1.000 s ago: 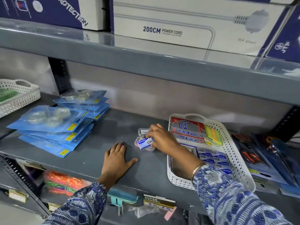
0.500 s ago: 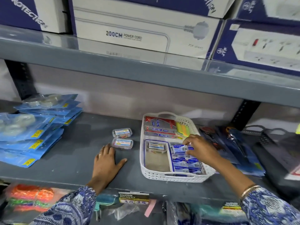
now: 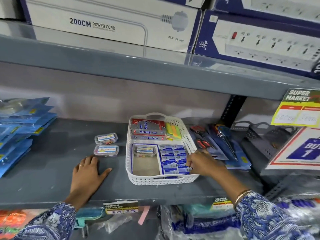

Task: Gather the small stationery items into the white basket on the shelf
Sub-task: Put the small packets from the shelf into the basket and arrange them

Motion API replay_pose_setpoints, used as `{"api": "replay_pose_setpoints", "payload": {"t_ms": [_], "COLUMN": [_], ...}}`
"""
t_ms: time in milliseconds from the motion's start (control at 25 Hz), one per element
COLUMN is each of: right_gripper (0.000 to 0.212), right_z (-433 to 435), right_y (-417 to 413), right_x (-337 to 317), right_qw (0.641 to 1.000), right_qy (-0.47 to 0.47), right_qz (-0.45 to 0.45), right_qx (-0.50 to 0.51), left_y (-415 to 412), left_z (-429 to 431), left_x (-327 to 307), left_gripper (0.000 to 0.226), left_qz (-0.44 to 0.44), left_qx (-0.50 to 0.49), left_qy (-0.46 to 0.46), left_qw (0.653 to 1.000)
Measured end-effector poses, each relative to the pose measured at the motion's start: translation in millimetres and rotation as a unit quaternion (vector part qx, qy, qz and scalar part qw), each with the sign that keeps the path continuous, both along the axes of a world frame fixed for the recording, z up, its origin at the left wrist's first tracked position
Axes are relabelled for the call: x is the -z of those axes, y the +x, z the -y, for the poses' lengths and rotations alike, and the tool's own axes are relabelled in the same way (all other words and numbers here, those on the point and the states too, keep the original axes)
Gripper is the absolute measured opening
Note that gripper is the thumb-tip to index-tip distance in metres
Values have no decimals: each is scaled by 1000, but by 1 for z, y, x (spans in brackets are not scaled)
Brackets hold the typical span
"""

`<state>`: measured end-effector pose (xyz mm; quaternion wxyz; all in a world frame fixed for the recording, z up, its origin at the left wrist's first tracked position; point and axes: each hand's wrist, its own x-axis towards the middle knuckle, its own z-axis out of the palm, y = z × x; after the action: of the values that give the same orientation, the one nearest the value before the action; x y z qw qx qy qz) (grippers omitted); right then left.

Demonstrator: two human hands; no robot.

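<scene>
The white basket (image 3: 129, 158) stands on the grey shelf. It holds red and grey Softek boxes (image 3: 147, 129), coloured sticky notes (image 3: 173, 133), a clear small box (image 3: 144, 150) and rows of small blue packets (image 3: 170, 155). My right hand (image 3: 201, 163) reaches over the basket's right rim, its fingertips pinched on a blue packet (image 3: 183, 168) at the near right corner. Flat on the shelf to the left of the basket rests my left hand (image 3: 88, 172), fingers spread. Just beyond it, two clear small boxes (image 3: 106, 138) (image 3: 106, 150) lie on the shelf outside the basket.
Blue tape packs (image 3: 22, 129) are stacked at the far left. Carded scissors (image 3: 206, 141) lie right of the basket, beside a dark basket (image 3: 266, 141). A price sign (image 3: 297, 108) hangs at upper right. Power cord boxes (image 3: 103, 23) fill the shelf above.
My right hand left the clear boxes on the shelf, went into the basket and now sits at its near right corner on the blue packets. The left hand stayed flat.
</scene>
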<state>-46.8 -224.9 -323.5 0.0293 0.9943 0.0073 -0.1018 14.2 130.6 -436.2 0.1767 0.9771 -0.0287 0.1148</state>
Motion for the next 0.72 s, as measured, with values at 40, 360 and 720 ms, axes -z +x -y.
{"api": "replay_pose_setpoints", "payload": {"t_ms": [40,360,720], "right_gripper": [23,13,11], "right_z": [-1,-14,-10], "right_y": [0,8,4], "right_x": [2,-2,1], "right_qw": [1000,985,999], "right_qy": [-19,-166,4], "right_qz": [-1,-25,-36], "right_qx": [-2,-36,7], "left_y": [0,0,-1], "left_z": [0,0,1], "left_x": [0,-1,-2], "left_gripper": [51,53,54], "left_qz": [3,7,-2], "left_qx": [1,4,3], "left_qy": [-1,-3,-6], "left_qw": [1000,1000,1000]}}
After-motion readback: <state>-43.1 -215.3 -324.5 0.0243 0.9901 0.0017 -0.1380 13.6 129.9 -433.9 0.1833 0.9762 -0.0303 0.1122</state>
